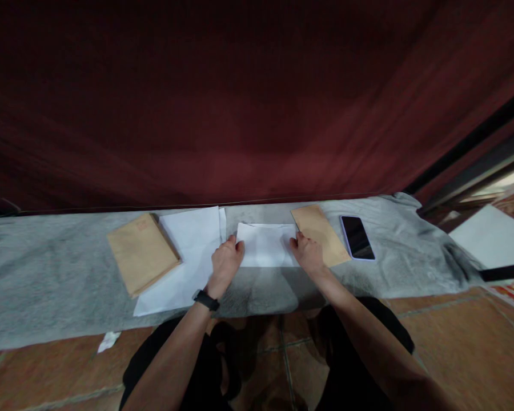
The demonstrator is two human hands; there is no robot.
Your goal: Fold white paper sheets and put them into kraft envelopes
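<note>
A folded sheet of white paper lies in front of me on the grey cloth, its fold lines running sideways near the far edge. My left hand, with a dark watch on the wrist, pinches its left side between thumb and curled fingers. At the right side, my right hand grips the same paper with its fingers closed. Under and beside my right hand rests a single brown envelope. Larger white sheets are spread left of my left hand, partly beneath a stack of brown envelopes.
A phone with a pale purple case lies right of the envelope. The grey cloth covers a long, low surface against a dark red curtain. A white scrap is on the tiled floor. Another white panel stands far right.
</note>
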